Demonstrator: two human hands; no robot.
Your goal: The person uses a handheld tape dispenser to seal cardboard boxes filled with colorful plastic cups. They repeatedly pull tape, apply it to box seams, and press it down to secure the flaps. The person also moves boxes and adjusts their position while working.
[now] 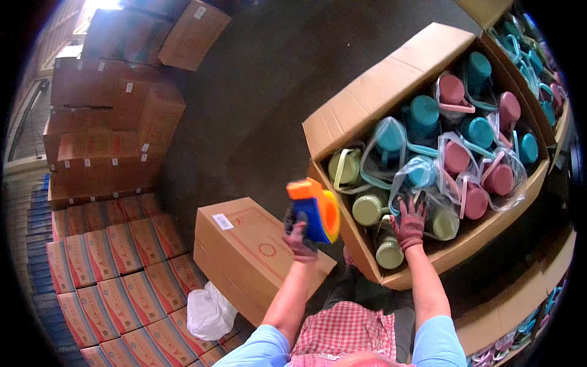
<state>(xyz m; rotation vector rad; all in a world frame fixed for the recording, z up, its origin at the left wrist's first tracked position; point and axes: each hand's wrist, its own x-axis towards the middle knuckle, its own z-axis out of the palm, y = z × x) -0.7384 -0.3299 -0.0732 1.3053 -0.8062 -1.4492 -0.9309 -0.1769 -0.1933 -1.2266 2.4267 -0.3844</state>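
In my gloved left hand (pixel 299 237) is a blue and orange tape dispenser (pixel 319 215), raised above a closed brown carton (pixel 244 260). My gloved right hand (pixel 409 224) reaches into a large open carton (pixel 382 92), fingers spread over the plastic-wrapped goods. Beside that hand lie olive-green handled jugs (pixel 389 252), one below it and another jug (pixel 445 224) to its right. Teal jugs (pixel 424 111) and pink jugs (pixel 472 202) fill the rest of the carton, many in clear plastic bags. What lies under my right palm is hidden.
Rows of small printed boxes (pixel 125 275) cover the lower left, with a white plastic bag (pixel 210 312) against them. Behind them rises a stack of brown cartons (pixel 101 137). More open cartons of coloured jugs (pixel 520 52) stand at the far right and lower right.
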